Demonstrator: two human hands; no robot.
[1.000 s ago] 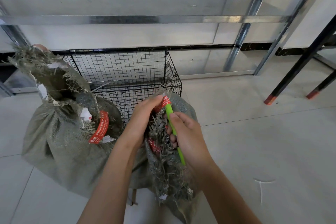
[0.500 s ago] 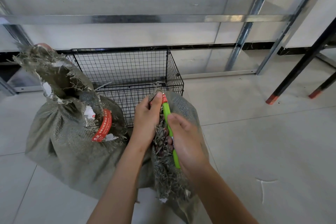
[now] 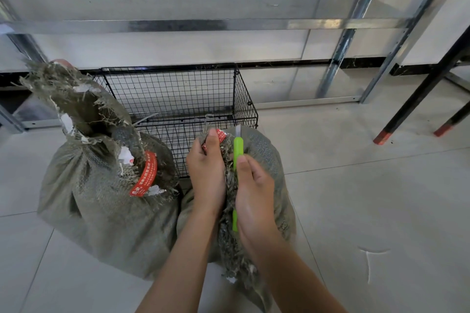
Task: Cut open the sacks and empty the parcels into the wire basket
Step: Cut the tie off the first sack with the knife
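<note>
The near sack (image 3: 267, 160) stands on the floor (image 3: 368, 211) just before the wire basket's (image 3: 178, 89) front right corner; step in hand, by my reading: cutting its neck open. My left hand (image 3: 206, 173) grips the bunched neck at the red tie (image 3: 220, 134); my right hand (image 3: 254, 193) is curled round the green knife (image 3: 238, 147), blade bared upward beside the tie. The next move calls for slicing the tie, edge kept clear of my left hand; the second sack (image 3: 101, 198), to the left, is tied.

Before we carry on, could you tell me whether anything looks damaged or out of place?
Both sacks are frayed at the neck: the left sack has shredded weave and torn white label scraps, the right sack likewise. A thin white strip lies loose on the floor.
</note>
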